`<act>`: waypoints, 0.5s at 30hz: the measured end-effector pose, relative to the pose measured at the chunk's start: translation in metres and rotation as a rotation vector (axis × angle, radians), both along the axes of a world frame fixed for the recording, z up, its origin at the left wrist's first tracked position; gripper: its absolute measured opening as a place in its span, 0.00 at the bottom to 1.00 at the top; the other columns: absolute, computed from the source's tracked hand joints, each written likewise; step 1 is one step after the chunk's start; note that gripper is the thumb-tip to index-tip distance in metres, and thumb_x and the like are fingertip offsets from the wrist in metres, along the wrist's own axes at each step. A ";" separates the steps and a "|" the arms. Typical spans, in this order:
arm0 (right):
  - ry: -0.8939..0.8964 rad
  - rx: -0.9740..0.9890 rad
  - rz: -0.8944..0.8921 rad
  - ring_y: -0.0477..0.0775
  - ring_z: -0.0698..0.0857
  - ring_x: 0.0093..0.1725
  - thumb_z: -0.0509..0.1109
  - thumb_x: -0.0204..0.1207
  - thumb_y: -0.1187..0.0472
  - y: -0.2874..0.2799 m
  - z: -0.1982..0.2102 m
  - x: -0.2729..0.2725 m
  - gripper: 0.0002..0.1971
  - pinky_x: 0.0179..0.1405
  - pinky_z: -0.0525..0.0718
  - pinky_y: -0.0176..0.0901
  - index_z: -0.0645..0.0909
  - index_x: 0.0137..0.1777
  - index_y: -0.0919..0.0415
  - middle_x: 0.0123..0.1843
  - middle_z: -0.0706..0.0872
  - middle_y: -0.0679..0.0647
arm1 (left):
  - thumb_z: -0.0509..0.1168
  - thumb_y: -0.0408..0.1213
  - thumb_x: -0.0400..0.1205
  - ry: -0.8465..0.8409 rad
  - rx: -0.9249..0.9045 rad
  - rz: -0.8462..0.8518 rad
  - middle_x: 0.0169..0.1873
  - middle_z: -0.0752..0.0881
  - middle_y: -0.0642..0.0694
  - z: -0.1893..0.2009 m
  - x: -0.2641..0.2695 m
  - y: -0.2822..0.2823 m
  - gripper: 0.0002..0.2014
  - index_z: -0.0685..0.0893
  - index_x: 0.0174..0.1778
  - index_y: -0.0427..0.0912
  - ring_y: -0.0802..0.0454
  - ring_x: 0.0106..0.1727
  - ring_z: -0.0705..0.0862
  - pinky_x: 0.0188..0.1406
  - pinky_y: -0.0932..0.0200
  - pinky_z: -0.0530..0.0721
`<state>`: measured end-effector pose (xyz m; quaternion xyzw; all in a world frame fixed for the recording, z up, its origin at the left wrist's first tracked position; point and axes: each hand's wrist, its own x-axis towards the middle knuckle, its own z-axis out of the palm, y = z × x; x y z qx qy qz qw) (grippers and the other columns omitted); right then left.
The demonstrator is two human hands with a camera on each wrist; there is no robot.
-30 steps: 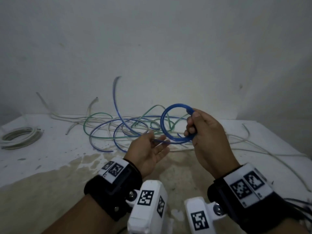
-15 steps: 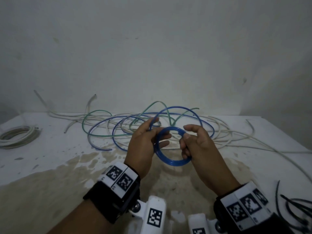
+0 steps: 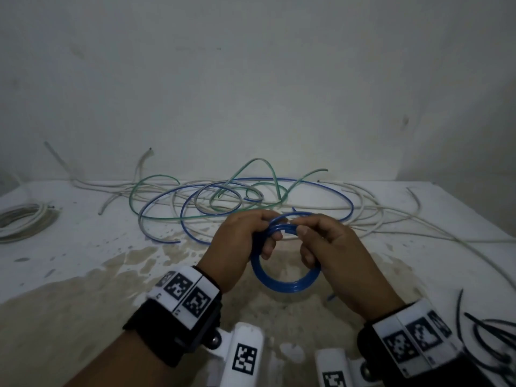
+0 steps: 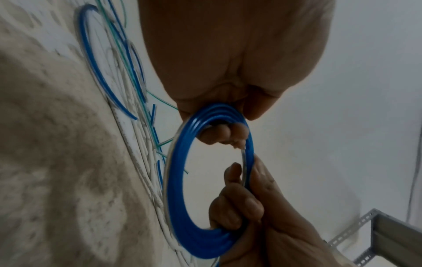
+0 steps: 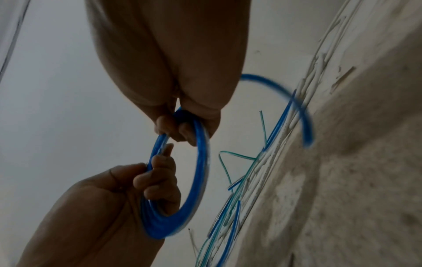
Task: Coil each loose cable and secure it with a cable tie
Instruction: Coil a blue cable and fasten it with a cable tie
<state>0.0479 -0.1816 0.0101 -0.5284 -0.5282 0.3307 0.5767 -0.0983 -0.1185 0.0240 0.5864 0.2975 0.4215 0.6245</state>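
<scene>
A blue cable wound into a small coil [image 3: 284,286] hangs between my two hands above the stained tabletop [image 3: 83,289]. My left hand [image 3: 259,233] grips its upper left side, with fingers curled through the ring [image 4: 219,137]. My right hand [image 3: 307,241] pinches the upper right side, with fingers hooked inside the loop [image 5: 178,130]. The coil [image 4: 180,189] shows several turns lying side by side. A short blue tail [image 5: 299,104] curves out past the coil [image 5: 200,171]. Black cable ties [image 3: 491,336] lie at the near right.
A tangle of loose blue, green and white cables [image 3: 223,199] spreads across the back of the table by the wall. A coiled white cable [image 3: 25,222] lies at the far left. White strands [image 3: 418,227] trail off to the right edge.
The coil came down from its upright hold in my right hand. My left hand left the loose strand and took the coil, so both hands hold it lower and nearer to me.
</scene>
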 end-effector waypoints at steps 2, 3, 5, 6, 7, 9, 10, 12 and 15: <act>-0.048 -0.003 -0.009 0.44 0.73 0.23 0.64 0.81 0.62 -0.001 -0.001 0.001 0.07 0.25 0.72 0.34 0.85 0.50 0.58 0.22 0.76 0.48 | 0.53 0.29 0.86 0.091 0.087 -0.015 0.27 0.78 0.42 -0.001 0.001 -0.002 0.15 0.82 0.46 0.25 0.53 0.22 0.70 0.24 0.60 0.69; -0.046 0.001 -0.008 0.44 0.74 0.23 0.65 0.81 0.62 -0.001 0.000 0.002 0.07 0.26 0.72 0.33 0.85 0.50 0.58 0.22 0.76 0.48 | 0.56 0.32 0.86 0.147 0.136 -0.020 0.27 0.77 0.44 -0.002 0.001 -0.003 0.14 0.83 0.45 0.26 0.54 0.23 0.69 0.25 0.60 0.68; -0.043 0.010 -0.006 0.44 0.75 0.24 0.66 0.80 0.63 -0.002 0.001 0.002 0.07 0.27 0.74 0.34 0.86 0.48 0.58 0.23 0.78 0.50 | 0.62 0.37 0.84 0.271 0.268 -0.025 0.25 0.77 0.51 -0.002 0.000 -0.004 0.11 0.87 0.46 0.34 0.57 0.24 0.70 0.26 0.62 0.70; -0.046 0.015 -0.006 0.45 0.76 0.25 0.66 0.80 0.63 -0.003 0.001 0.002 0.07 0.28 0.75 0.34 0.86 0.47 0.57 0.23 0.79 0.50 | 0.65 0.38 0.83 0.314 0.335 -0.026 0.23 0.76 0.56 -0.002 0.000 -0.005 0.09 0.88 0.46 0.39 0.58 0.24 0.71 0.27 0.63 0.71; -0.052 0.015 -0.005 0.45 0.77 0.25 0.66 0.80 0.63 -0.003 0.001 0.002 0.07 0.29 0.76 0.35 0.86 0.47 0.57 0.24 0.80 0.51 | 0.67 0.40 0.81 0.338 0.372 -0.026 0.22 0.76 0.57 -0.003 0.000 -0.006 0.07 0.89 0.46 0.41 0.59 0.24 0.71 0.28 0.64 0.72; -0.077 0.018 0.000 0.45 0.79 0.26 0.67 0.79 0.63 -0.003 0.001 0.002 0.06 0.30 0.78 0.35 0.86 0.46 0.57 0.25 0.82 0.52 | 0.68 0.42 0.80 0.364 0.367 -0.020 0.22 0.75 0.54 -0.004 -0.001 -0.005 0.09 0.87 0.43 0.39 0.58 0.23 0.71 0.27 0.62 0.72; -0.083 0.018 -0.001 0.46 0.80 0.27 0.68 0.79 0.63 -0.003 0.001 0.002 0.05 0.31 0.79 0.36 0.86 0.46 0.58 0.27 0.83 0.53 | 0.68 0.42 0.80 0.376 0.353 -0.014 0.23 0.75 0.51 -0.005 -0.002 -0.004 0.12 0.86 0.42 0.36 0.57 0.23 0.71 0.27 0.61 0.73; -0.068 0.011 -0.018 0.47 0.85 0.31 0.68 0.78 0.63 -0.003 0.001 0.001 0.03 0.36 0.83 0.39 0.83 0.46 0.59 0.32 0.87 0.56 | 0.67 0.42 0.81 0.409 0.361 0.005 0.24 0.76 0.47 -0.006 -0.002 -0.003 0.13 0.85 0.41 0.33 0.56 0.24 0.72 0.28 0.59 0.74; -0.101 0.065 -0.147 0.48 0.88 0.38 0.69 0.77 0.58 -0.004 0.002 0.005 0.03 0.42 0.86 0.46 0.78 0.43 0.55 0.37 0.88 0.54 | 0.64 0.41 0.83 0.427 0.408 0.078 0.26 0.76 0.47 -0.006 -0.004 -0.001 0.11 0.86 0.40 0.39 0.56 0.26 0.72 0.33 0.54 0.75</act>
